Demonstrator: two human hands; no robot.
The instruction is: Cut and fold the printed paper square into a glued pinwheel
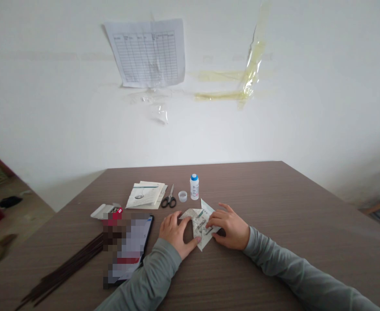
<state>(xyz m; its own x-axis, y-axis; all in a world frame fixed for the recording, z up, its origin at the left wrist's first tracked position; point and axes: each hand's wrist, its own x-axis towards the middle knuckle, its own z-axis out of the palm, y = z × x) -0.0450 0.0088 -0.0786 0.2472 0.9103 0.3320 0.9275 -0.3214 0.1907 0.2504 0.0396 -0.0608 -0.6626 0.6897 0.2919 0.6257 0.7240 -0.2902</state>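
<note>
A folded piece of printed paper (202, 235) lies on the table between my two hands, with pointed corners at top and bottom. My left hand (174, 233) is open beside it, thumb and forefinger spread apart, their tips touching its left and lower edges. On the other side my right hand (231, 228) has its fingers bent over the right part of the paper, with the thumb close to its edge. Just beyond the paper stand a white glue bottle (194, 188) with a blue top and a small clear cap (182, 196).
Black-handled scissors (169, 201) lie left of the cap, next to stacked printed sheets (144, 195). Further left are a small opened box (107, 211), a partly blurred phone (133, 246) and thin dark sticks (70, 268). The brown table (274, 194) meets a white wall.
</note>
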